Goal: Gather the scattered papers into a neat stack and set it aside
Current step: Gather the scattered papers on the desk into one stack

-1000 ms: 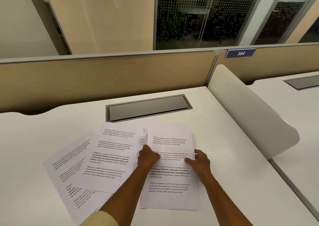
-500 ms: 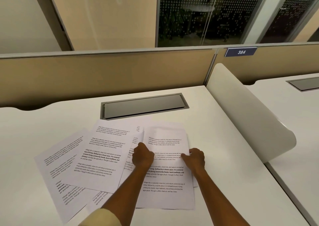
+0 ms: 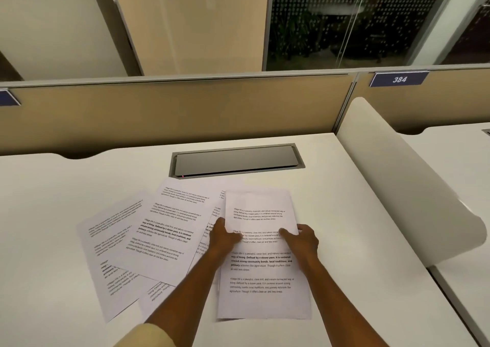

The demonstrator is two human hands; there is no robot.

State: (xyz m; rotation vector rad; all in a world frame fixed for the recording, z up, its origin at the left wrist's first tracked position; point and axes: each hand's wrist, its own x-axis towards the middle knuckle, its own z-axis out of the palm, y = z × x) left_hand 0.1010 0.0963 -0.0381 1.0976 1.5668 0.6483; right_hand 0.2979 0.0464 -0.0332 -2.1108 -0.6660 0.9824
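Both hands slid slightly apart; left hand (image 3: 224,236) and right hand (image 3: 302,239) grip closed on top sheet (image 3: 262,272) edges.

blue rectangular plate (image 3: 399,79) on beige partition: white "384" | upright white printed paper sheet (image 3: 261,256): bold lines "way of living. Defined by a slower pace. It is centered around strong community bonds, local traditions" | other fanned white sheets (image 3: 164,230): similar print, mostly too small to read

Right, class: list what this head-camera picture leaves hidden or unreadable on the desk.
- How many papers: they overlap, and the forearms cover some.
- Small print: too small to read reliably.
- Fingertips under the top sheet: hidden by it, at the left hand and right hand.
- Left nameplate: cut off by the frame edge.
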